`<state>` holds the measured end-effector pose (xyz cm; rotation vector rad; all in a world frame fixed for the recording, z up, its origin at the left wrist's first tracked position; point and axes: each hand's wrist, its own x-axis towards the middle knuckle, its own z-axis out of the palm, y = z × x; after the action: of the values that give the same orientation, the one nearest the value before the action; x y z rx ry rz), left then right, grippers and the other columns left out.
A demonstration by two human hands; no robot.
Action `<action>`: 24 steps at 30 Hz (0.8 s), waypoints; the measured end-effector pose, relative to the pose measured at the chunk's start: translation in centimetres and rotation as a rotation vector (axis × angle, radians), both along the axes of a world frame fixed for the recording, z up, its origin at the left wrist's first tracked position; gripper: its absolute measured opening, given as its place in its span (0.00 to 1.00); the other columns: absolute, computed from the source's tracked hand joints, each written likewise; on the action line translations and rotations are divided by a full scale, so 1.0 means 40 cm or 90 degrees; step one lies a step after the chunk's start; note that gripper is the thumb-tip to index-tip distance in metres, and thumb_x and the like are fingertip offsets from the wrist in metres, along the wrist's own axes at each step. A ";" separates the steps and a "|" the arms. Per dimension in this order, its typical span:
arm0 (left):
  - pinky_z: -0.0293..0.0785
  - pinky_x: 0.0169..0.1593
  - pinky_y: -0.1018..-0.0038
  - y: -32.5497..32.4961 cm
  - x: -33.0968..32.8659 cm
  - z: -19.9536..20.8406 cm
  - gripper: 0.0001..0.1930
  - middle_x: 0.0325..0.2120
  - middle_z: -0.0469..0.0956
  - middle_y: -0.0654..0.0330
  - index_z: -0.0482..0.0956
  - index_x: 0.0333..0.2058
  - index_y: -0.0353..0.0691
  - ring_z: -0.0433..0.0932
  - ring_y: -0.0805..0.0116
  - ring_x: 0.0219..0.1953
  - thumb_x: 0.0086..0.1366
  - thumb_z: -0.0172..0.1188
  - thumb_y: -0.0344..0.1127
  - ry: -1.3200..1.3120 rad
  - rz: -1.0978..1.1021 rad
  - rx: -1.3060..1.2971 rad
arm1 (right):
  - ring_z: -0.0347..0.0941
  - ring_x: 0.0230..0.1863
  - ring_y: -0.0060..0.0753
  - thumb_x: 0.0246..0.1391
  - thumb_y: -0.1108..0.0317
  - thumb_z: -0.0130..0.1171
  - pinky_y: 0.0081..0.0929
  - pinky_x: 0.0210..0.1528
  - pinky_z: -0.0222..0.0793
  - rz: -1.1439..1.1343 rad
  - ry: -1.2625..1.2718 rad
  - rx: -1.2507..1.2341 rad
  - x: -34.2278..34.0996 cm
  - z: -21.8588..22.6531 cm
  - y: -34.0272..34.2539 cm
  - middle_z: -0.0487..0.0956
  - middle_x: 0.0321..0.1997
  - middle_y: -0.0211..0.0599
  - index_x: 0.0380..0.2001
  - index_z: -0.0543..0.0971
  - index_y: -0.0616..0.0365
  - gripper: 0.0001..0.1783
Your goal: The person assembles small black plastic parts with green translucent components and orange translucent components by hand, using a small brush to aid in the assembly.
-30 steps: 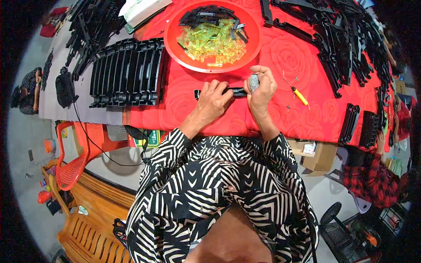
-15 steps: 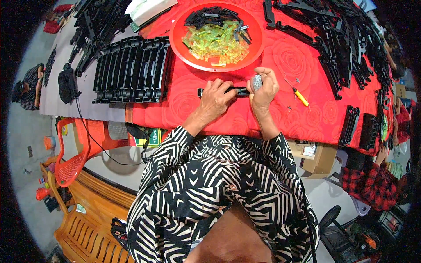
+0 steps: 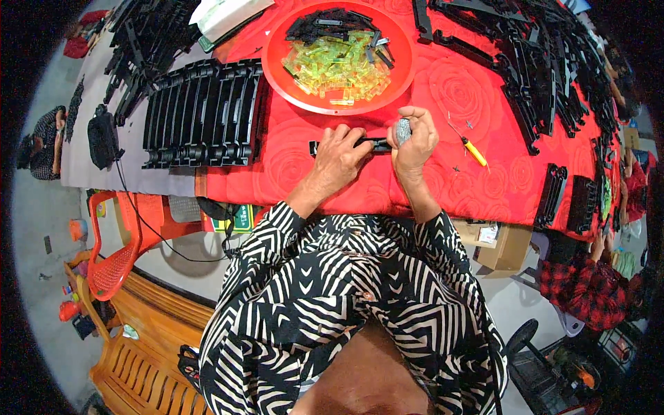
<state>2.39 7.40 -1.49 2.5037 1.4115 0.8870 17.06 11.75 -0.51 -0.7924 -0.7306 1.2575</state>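
A long black plastic part [image 3: 377,144] lies crosswise on the red tablecloth in front of me. My left hand [image 3: 337,159] is closed over its left portion, holding it against the cloth. At its right end my right hand [image 3: 415,142] is in a fist around a tool with a grey, speckled, rounded handle [image 3: 403,131]. The tool's working end is hidden by the fingers. Just beyond both hands stands a round red tray [image 3: 275,76] with small translucent yellow-green pieces [image 3: 339,66] and small black pieces [image 3: 325,29].
Finished-looking black strips [image 3: 202,114] lie in a row at left, near a black pouch [image 3: 104,138] with a cable. A yellow-handled screwdriver [image 3: 474,152] rests to the right. Black parts [image 3: 532,62] pile up at far right. A person in a checked shirt [image 3: 584,290] sits at right.
My hands keep nearly the same hold on the black part and the tool. The whole view has shifted slightly.
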 end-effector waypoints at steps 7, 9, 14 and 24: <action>0.60 0.36 0.65 0.003 0.000 0.001 0.07 0.38 0.73 0.60 0.77 0.31 0.44 0.67 0.61 0.38 0.51 0.59 0.32 0.025 -0.001 0.012 | 0.50 0.07 0.17 0.54 0.72 0.39 0.20 0.10 0.48 -0.022 -0.089 -0.018 -0.013 0.014 -0.001 0.60 0.12 0.26 0.28 0.71 0.64 0.11; 0.60 0.36 0.65 0.004 0.003 0.002 0.07 0.38 0.73 0.60 0.77 0.31 0.44 0.67 0.61 0.38 0.51 0.58 0.32 0.016 -0.002 -0.002 | 0.51 0.08 0.17 0.54 0.72 0.39 0.20 0.11 0.49 -0.017 -0.099 -0.027 -0.013 0.013 0.000 0.61 0.12 0.27 0.28 0.71 0.64 0.11; 0.61 0.37 0.64 0.004 0.001 0.002 0.07 0.38 0.73 0.59 0.77 0.31 0.43 0.67 0.60 0.38 0.51 0.59 0.32 0.024 0.002 0.003 | 0.59 0.09 0.20 0.54 0.70 0.39 0.20 0.11 0.53 0.009 -0.097 -0.010 -0.008 0.003 0.004 0.65 0.14 0.30 0.27 0.72 0.64 0.12; 0.63 0.37 0.65 -0.008 0.001 -0.009 0.11 0.32 0.71 0.57 0.73 0.29 0.38 0.68 0.58 0.36 0.47 0.64 0.31 -0.068 0.011 0.027 | 0.65 0.18 0.22 0.54 0.68 0.48 0.25 0.20 0.60 -0.131 -0.364 0.015 0.116 0.075 -0.033 0.69 0.18 0.33 0.34 0.75 0.63 0.10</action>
<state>2.44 7.07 -1.84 2.4366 1.3979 1.0490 21.71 10.44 2.51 -1.1961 -1.0859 0.8340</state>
